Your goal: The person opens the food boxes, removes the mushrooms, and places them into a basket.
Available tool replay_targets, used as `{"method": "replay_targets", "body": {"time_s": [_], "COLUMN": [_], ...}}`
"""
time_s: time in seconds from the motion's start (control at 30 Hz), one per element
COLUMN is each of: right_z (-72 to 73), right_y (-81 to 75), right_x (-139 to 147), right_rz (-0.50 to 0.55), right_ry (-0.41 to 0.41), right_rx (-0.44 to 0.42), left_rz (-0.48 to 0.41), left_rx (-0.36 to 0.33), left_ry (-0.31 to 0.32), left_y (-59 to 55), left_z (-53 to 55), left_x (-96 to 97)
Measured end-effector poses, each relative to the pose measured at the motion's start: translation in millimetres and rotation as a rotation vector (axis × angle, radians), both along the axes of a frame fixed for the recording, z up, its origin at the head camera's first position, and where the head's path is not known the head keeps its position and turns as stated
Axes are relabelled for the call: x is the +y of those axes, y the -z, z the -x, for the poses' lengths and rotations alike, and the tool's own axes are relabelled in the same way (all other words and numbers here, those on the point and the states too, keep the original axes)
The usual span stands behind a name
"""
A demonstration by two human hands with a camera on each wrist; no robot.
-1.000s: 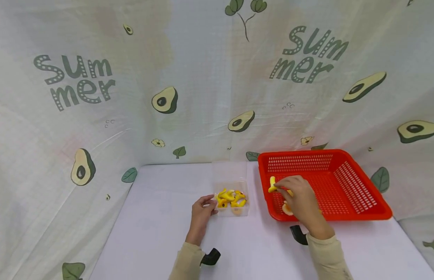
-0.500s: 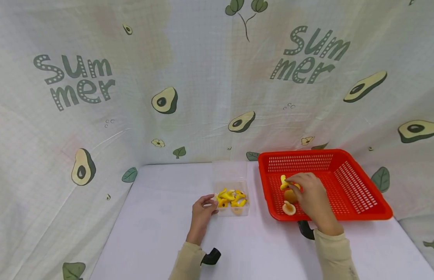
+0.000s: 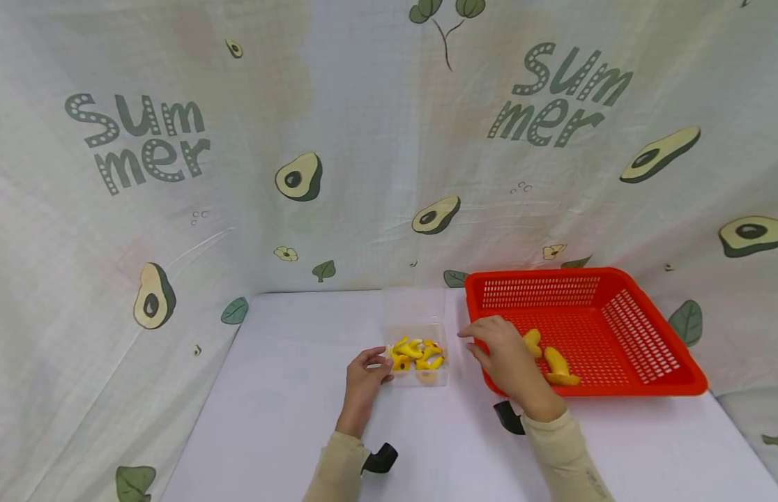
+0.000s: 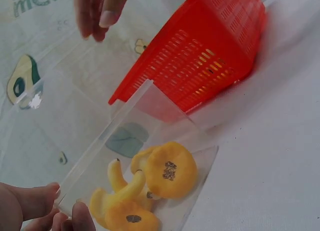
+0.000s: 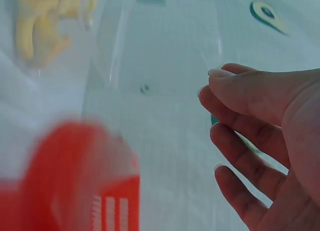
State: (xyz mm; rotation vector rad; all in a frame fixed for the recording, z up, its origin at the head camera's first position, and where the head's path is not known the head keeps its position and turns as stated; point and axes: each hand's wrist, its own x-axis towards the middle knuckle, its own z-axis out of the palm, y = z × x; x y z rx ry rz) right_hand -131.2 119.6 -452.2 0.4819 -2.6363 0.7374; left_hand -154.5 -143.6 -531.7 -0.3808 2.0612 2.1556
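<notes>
My left hand (image 3: 367, 380) pinches the left edge of a clear plastic box (image 4: 102, 131) between thumb and fingers. In the box lie several small yellow banana-shaped pieces (image 3: 414, 351) and rounder orange-yellow ones (image 4: 172, 171) with a dark speckled spot. My right hand (image 3: 505, 354) hovers at the left rim of a red slotted basket (image 3: 621, 338), fingers loosely bent and thumb apart, holding nothing in the right wrist view. Inside the basket, yellow pieces (image 3: 556, 361) lie beside a flat orange-brown piece (image 3: 562, 380); my right hand hides the basket's left part.
A white-covered table (image 3: 288, 390) carries the box and the basket, with a narrow gap between them. The box's clear lid (image 3: 414, 305) stands raised at its back. Behind hangs a printed cloth (image 3: 357, 139). Black mounts (image 3: 381, 458) sit at both wrists.
My right hand held a yellow piece over the basket, moved right with it, let it go there, and came back left with nothing in it. My left hand stays at the box.
</notes>
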Motion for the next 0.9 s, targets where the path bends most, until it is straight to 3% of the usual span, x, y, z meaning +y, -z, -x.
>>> {"method": "replay_targets", "body": {"time_s": [0.4, 0.73, 0.9], "right_z": [23.9, 40.9, 46.7], "right_y": [16.9, 31.0, 38.3], "right_x": [-57, -78, -83], "right_rz": [-0.040, -0.041, -0.049], "right_ry": [-0.178, -0.221, -0.245], "right_rx": [-0.129, -0.295, -0.332], "left_rz": [-0.006, -0.014, -0.011], "left_rx": [0.005, 0.032, 0.038], "left_ry": [0.001, 0.010, 0.007], "left_y": [4.4, 1.2, -0.2], "left_z": [2.3, -1.0, -2.0], "left_x": [0.3, 0.0, 0.2]}}
